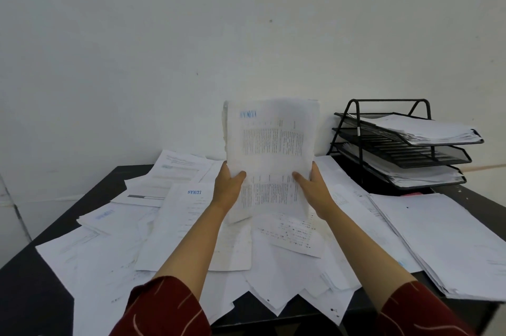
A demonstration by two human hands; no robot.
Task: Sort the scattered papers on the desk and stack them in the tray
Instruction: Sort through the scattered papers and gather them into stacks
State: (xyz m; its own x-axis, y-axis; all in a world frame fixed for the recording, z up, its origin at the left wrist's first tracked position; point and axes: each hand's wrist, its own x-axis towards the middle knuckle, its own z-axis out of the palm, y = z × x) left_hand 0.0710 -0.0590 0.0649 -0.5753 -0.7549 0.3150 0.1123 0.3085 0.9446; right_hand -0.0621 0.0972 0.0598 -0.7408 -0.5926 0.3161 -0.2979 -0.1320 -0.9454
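**Sorting approx. halfway – bundle up, tray part-filled**

Head view: papers are our job and we're mid-sort. Left hand (228,188) and right hand (315,188) each have a closed grip on the lower sides of one bundle of printed sheets (271,155), held upright above the bench (24,289), thumbs on the front. Black three-tier tray (353,127) sits at the back right; top & bottom tiers already carry stacks, middle tier looks empty. Left to do, we judge: plenty. Loose scattered papers (115,248) cover most of the bench w/ overlaps, plus a squared pile (449,240) near the right edge, not yet trayed.
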